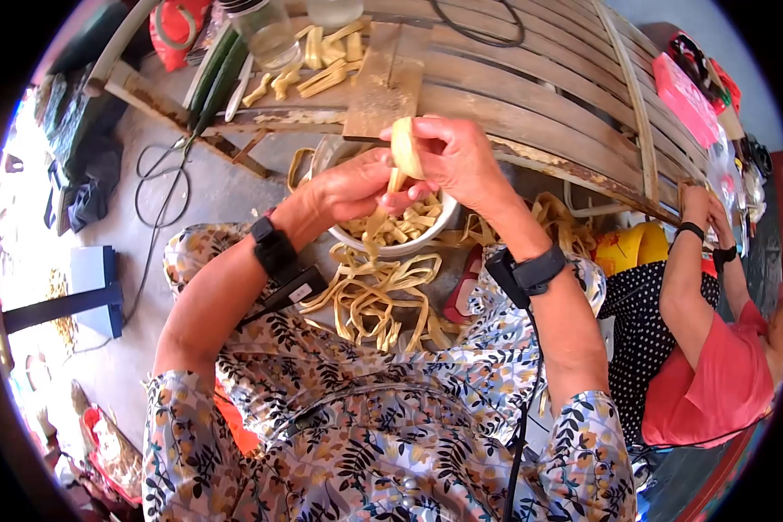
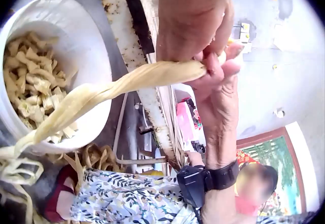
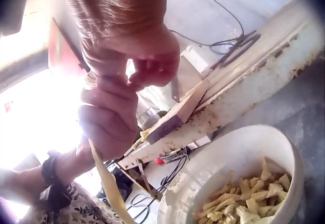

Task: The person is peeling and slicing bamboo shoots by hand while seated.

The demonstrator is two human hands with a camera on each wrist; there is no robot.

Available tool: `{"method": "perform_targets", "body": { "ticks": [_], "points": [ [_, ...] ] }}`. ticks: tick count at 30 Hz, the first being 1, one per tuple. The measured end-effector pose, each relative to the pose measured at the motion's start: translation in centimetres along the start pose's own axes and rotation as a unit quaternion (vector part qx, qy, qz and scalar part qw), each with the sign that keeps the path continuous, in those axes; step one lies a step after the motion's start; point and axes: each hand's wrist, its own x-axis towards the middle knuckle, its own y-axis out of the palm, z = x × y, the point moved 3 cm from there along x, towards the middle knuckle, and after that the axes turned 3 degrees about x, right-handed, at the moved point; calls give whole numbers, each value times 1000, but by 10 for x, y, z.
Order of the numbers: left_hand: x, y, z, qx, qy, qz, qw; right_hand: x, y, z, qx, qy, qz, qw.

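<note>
Both hands meet above a white bucket (image 3: 175,196) of cut pale yellow pieces (image 2: 38,82). The left hand (image 1: 357,184) grips a long pale yellow strip (image 2: 81,99), whose lower part trails down past the bucket's rim. Around the upper end, a loop of the strip (image 1: 405,150) stands between the hands, pinched by the right hand (image 1: 463,161) with thumb and fingers. In the right wrist view the left hand (image 3: 109,117) is curled round the strip, its fingers against the right hand (image 3: 127,36).
A slatted wooden bench (image 1: 531,104) stands in front, bearing a small board (image 1: 383,87), folded pieces, a glass jar (image 1: 268,39) and cucumbers (image 1: 217,78). Long loose strips (image 1: 374,300) lie below the bucket. A person in a pink top (image 1: 713,383) sits at the right.
</note>
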Motion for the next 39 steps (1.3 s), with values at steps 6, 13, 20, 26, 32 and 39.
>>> {"method": "perform_targets", "body": {
  "ticks": [6, 13, 20, 26, 32, 39],
  "points": [
    [1, -10, -17, 154, 165, -326, 918, 2, -6, -4, -259, -194, -254, 912],
    [-14, 3, -32, 327, 211, -349, 853, 14, 0, -22, 61, 68, -98, 991],
    [-10, 1, -19, 523, 185, -370, 745, 9, 11, -30, -104, -94, -178, 974],
    [-6, -4, -11, 185, 141, -319, 919, 6, -17, -19, 165, -90, -215, 958],
    [-12, 3, -13, 176, 91, -236, 951, 3, -34, -33, 295, 16, -266, 918],
    [-18, -10, -8, 45, 42, -110, 992, 1, -2, -20, 235, 99, -18, 967]
  ]
}}
